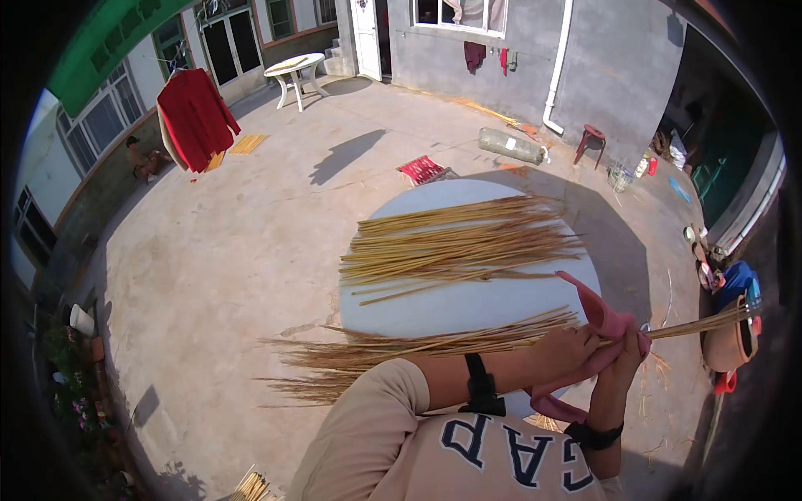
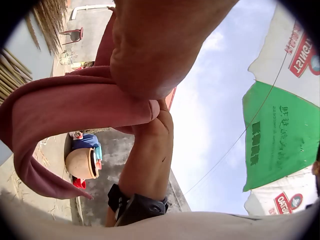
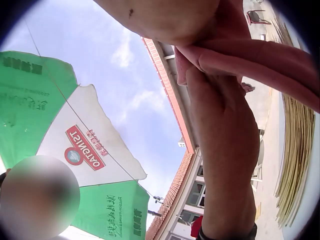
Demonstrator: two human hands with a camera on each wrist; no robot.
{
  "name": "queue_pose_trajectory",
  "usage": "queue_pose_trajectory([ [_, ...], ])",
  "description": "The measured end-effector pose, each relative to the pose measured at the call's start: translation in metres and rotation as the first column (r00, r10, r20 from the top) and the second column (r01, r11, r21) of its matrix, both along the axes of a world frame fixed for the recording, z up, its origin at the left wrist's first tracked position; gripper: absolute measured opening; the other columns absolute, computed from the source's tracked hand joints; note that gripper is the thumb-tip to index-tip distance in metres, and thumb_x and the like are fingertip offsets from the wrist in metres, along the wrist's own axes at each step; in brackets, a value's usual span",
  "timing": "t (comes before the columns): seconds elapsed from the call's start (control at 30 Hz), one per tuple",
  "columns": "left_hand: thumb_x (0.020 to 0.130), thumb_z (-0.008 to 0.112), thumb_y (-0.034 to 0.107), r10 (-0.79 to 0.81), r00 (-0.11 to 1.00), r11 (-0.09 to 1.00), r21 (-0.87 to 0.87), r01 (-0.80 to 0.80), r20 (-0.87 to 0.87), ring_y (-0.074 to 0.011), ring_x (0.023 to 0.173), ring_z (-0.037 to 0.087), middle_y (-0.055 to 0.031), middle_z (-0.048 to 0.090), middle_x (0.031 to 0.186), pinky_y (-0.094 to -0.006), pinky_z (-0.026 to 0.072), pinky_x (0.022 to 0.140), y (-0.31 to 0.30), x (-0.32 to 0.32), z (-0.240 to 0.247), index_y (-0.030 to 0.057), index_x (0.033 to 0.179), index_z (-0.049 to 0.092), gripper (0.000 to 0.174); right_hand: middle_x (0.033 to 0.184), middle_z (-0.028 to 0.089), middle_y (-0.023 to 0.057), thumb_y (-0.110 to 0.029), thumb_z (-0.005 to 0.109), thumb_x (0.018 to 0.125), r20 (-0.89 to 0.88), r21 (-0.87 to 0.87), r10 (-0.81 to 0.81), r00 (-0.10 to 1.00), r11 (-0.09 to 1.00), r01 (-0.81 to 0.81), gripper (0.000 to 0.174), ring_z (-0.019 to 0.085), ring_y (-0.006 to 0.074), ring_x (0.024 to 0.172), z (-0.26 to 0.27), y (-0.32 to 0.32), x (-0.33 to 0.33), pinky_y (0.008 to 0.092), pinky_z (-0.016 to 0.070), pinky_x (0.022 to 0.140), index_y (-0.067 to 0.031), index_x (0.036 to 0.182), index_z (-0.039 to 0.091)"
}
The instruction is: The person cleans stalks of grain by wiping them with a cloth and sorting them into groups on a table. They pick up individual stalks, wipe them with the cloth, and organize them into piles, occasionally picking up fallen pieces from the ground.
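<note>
A long strip of pink cloth (image 1: 603,320) runs between both hands and loops around thin dry stalks (image 1: 697,323), which stick out to the right. My left hand (image 1: 564,351) holds the cloth with curled fingers. Close beside it, my right hand (image 1: 622,365) grips the same cloth, thumb side up near the stalks. In the left wrist view the cloth (image 2: 75,107) hangs in a wide loop. In the right wrist view, a fold of cloth (image 3: 265,70) passes between the hands; most fingertips are hidden there.
A round pale table (image 1: 409,316) stands in front, with a layer of stalks (image 1: 459,246) across it. More stalks (image 1: 376,355) reach past its near left edge. A clay pot (image 1: 727,346) stands at the right. Farther off are a rolled bundle (image 1: 510,145) and a stool (image 1: 591,138).
</note>
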State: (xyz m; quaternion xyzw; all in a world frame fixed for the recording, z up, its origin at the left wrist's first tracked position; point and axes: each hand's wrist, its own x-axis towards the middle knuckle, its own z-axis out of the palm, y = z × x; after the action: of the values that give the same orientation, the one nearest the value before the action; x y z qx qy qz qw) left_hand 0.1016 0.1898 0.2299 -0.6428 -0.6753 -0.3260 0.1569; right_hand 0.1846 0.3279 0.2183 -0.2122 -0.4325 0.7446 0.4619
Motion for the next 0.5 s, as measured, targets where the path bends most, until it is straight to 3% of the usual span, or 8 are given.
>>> queue_pose_trajectory([
  [0.03, 0.072, 0.051, 0.016, -0.004, 1.0, 1.0, 0.008, 0.004, 0.002, -0.0253, 0.064, 0.058, -0.0118, 0.055, 0.082, -0.0325, 0.0493, 0.053, -0.001, -0.002, -0.001, -0.0026, 0.1, 0.049, 0.034, 0.096, 0.051, 0.0078, -0.019, 0.055, 0.085, -0.042, -0.043, -0.083, 0.996, 0.996, 0.081, 0.023, 0.054, 0.0172, 0.088, 0.005, -0.003, 0.0, 0.031, 0.0482, 0.076, -0.0056, 0.101, 0.044],
  [0.1, 0.075, 0.049, 0.014, -0.09, 0.979, 0.969, -0.21, 0.127, 0.181, -0.0265, 0.066, 0.06, -0.0148, 0.055, 0.085, -0.0351, 0.0492, 0.052, -0.009, -0.007, -0.008, -0.0025, 0.096, 0.049, 0.026, 0.095, 0.052, 0.0085, -0.022, 0.055, 0.086, -0.074, -0.092, -0.183, 0.98, 0.98, 0.176, 0.024, 0.055, 0.0177, 0.086, 0.016, 0.004, 0.015, 0.0308, 0.0488, 0.076, -0.0048, 0.1, 0.045],
  [0.17, 0.078, 0.047, 0.012, -0.114, 0.991, 0.978, -0.166, 0.124, 0.066, -0.0285, 0.068, 0.06, -0.0153, 0.056, 0.084, -0.0378, 0.0483, 0.052, -0.029, -0.019, -0.029, -0.0015, 0.092, 0.048, 0.019, 0.096, 0.054, 0.0105, -0.029, 0.052, 0.087, -0.118, -0.097, -0.117, 0.986, 0.99, 0.105, 0.032, 0.056, 0.021, 0.086, 0.029, 0.04, 0.044, 0.0338, 0.0501, 0.076, -0.0016, 0.101, 0.045],
  [0.3, 0.078, 0.052, 0.013, 0.064, 0.95, 0.908, -0.412, 0.072, 0.307, -0.0342, 0.068, 0.057, -0.0145, 0.058, 0.076, -0.0435, 0.0453, 0.056, -0.083, -0.047, -0.035, 0.0038, 0.093, 0.047, 0.018, 0.106, 0.053, 0.0155, -0.037, 0.047, 0.087, -0.203, 0.068, -0.151, 0.967, 0.983, 0.168, 0.044, 0.055, 0.0272, 0.097, 0.051, 0.102, 0.116, 0.0393, 0.0494, 0.082, 0.0025, 0.107, 0.045],
  [0.33, 0.079, 0.053, 0.014, 0.102, 0.947, 0.913, -0.406, 0.032, 0.305, -0.0348, 0.067, 0.057, -0.0149, 0.057, 0.073, -0.0436, 0.0451, 0.056, -0.089, -0.052, -0.045, 0.0046, 0.093, 0.047, 0.018, 0.111, 0.051, 0.0179, -0.04, 0.046, 0.087, -0.306, 0.185, 0.03, 0.952, 0.982, 0.028, 0.052, 0.053, 0.0288, 0.102, 0.065, 0.09, 0.118, 0.042, 0.0468, 0.086, 0.0055, 0.113, 0.042],
  [0.37, 0.079, 0.053, 0.015, 0.133, 0.941, 0.917, -0.398, 0.001, 0.31, -0.0354, 0.065, 0.056, -0.0153, 0.057, 0.071, -0.0437, 0.045, 0.056, -0.089, -0.055, -0.056, 0.0055, 0.093, 0.047, 0.018, 0.116, 0.048, 0.019, -0.041, 0.046, 0.087, -0.333, 0.173, -0.029, 0.942, 0.981, 0.092, 0.057, 0.052, 0.0298, 0.103, 0.059, 0.1, 0.12, 0.043, 0.045, 0.088, 0.0072, 0.117, 0.039],
  [0.4, 0.081, 0.052, 0.017, 0.127, 0.945, 0.932, -0.361, -0.011, 0.3, -0.034, 0.066, 0.056, -0.0146, 0.057, 0.071, -0.0428, 0.0448, 0.055, -0.085, -0.056, -0.058, 0.0053, 0.092, 0.045, 0.018, 0.117, 0.048, 0.0182, -0.041, 0.045, 0.087, -0.316, 0.151, -0.253, 0.914, 0.938, 0.312, 0.057, 0.05, 0.0292, 0.106, 0.047, 0.109, 0.123, 0.0413, 0.0424, 0.091, 0.0077, 0.116, 0.039],
  [0.5, 0.082, 0.053, 0.018, 0.147, 0.928, 0.947, -0.321, -0.032, 0.342, -0.0337, 0.067, 0.056, -0.0147, 0.058, 0.076, -0.042, 0.0444, 0.052, -0.061, -0.05, -0.048, 0.0053, 0.091, 0.044, 0.018, 0.119, 0.047, 0.0114, -0.034, 0.048, 0.088, -0.286, 0.12, 0.065, 0.956, 0.992, -0.032, 0.049, 0.046, 0.0234, 0.11, 0.034, 0.06, 0.081, 0.0371, 0.0393, 0.093, -0.0008, 0.121, 0.036],
])
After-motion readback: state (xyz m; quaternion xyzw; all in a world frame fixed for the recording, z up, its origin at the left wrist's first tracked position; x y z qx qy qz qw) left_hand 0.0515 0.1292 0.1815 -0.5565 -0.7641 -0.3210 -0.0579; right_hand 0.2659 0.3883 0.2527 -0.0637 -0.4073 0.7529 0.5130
